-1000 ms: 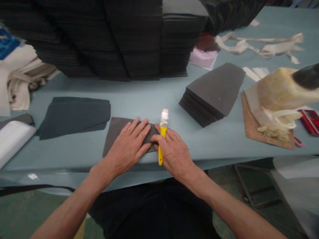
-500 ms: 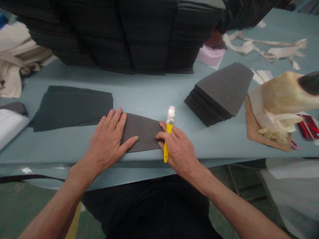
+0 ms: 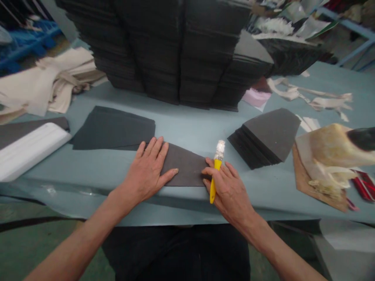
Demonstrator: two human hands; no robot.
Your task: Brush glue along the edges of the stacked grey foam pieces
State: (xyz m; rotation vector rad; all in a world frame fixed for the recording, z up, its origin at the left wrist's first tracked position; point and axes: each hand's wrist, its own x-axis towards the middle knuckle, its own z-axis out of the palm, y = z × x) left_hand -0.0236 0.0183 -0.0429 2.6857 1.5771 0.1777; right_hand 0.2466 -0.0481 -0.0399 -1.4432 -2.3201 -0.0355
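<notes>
Behind everything a big black stack (image 3: 175, 47) stands on the blue desk (image 3: 181, 125). A smaller gray pile (image 3: 269, 134) lies at my right. Near the front edge lies one dark sheet (image 3: 184, 168). My left hand (image 3: 146, 171) lies flat on its left part, the fingers spread apart and straight. My right hand (image 3: 228, 187) presses the sheet's right end with the fingertips, and its fingers are clamped on a yellow brush (image 3: 216, 169), bristles pointing away from me. Compared with half a second ago, my hands lie almost the same on the sheet.
</notes>
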